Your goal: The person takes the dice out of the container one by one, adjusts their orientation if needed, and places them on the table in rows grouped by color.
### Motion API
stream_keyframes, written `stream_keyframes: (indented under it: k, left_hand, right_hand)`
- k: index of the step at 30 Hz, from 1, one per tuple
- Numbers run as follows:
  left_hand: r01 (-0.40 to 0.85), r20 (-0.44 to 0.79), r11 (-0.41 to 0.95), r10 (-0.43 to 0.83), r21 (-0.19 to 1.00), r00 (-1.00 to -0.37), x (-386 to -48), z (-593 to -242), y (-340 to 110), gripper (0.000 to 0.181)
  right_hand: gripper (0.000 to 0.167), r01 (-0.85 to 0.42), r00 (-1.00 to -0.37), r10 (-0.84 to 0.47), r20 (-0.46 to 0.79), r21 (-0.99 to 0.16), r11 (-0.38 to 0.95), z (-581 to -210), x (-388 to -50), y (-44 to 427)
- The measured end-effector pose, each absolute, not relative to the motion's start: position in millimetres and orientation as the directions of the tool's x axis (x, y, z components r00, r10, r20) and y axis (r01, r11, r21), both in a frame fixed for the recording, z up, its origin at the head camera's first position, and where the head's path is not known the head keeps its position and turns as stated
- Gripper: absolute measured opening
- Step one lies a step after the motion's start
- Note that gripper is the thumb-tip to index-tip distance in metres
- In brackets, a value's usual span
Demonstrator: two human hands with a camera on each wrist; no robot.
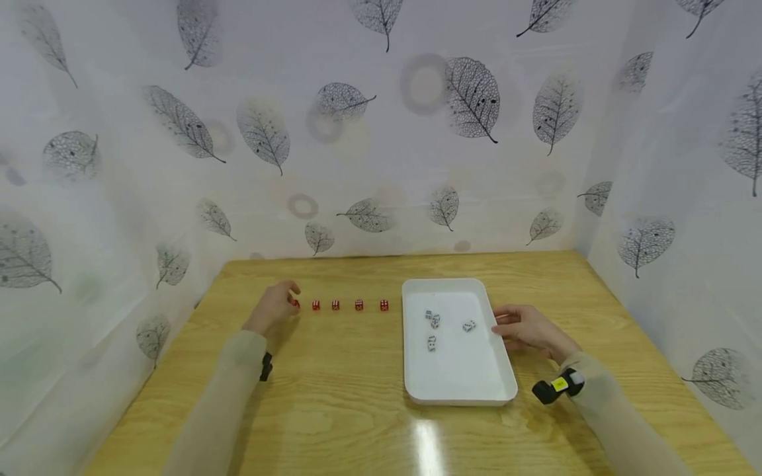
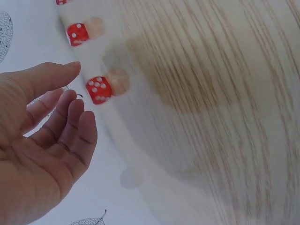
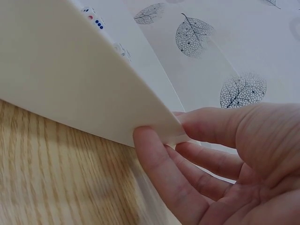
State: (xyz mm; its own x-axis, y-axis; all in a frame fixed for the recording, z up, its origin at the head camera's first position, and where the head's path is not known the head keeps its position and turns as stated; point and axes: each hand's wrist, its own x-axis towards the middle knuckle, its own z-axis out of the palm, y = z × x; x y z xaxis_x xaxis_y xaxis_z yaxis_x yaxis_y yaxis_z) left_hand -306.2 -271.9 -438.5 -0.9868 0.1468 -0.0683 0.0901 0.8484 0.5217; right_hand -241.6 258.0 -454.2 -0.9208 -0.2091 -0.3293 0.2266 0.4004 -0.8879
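In the head view, several red dice [image 1: 359, 305] lie in a row left of the white tray [image 1: 458, 387]. The left hand [image 1: 275, 307] is at the row's left end, beside the leftmost die [image 1: 296, 303]. The left wrist view has this hand [image 2: 51, 136] with fingers loosely bent, holding nothing, a small gap from the red die [image 2: 99, 90]. At the tray's right side, the right hand [image 1: 530, 328] grips the rim. In the right wrist view, the right hand [image 3: 220, 164] has its thumb at the rim and a finger against the outer wall [image 3: 70, 79].
Several white dice with dots [image 1: 431, 343] lie inside the tray. The wooden table [image 1: 333, 410] runs up to a pale curtain [image 1: 381, 165] with a leaf print, which also stands at both sides.
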Motion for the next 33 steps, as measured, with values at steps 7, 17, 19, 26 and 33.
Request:
stream_keyframes:
  k: [7,17,19,26,33]
  left_hand:
    - [0.189,0.022,0.820,0.211,0.541,-0.977,-305,-434,-246,0.023]
    - [0.266,0.037,0.749,0.307,0.607,-0.951,-298,-431,-196,0.017]
    - [0.271,0.040,0.740,0.314,0.615,-0.948,-296,-432,-187,0.018]
    - [0.299,0.057,0.692,0.350,0.657,-0.935,-291,-437,-156,0.022]
    - [0.333,0.091,0.648,0.377,0.685,-0.922,-278,-435,-126,0.020]
  right_hand:
    - [0.059,0.230,-0.919,-0.209,-0.335,-0.884,0.406,-452,-242,257]
    - [0.059,0.239,-0.920,-0.193,-0.342,-0.878,0.415,-452,-241,257]
    - [0.059,0.239,-0.920,-0.193,-0.341,-0.878,0.414,-452,-241,257]
    - [0.060,0.242,-0.919,-0.192,-0.344,-0.878,0.412,-453,-242,257]
    - [0.060,0.233,-0.920,-0.196,-0.338,-0.878,0.419,-453,-242,258]
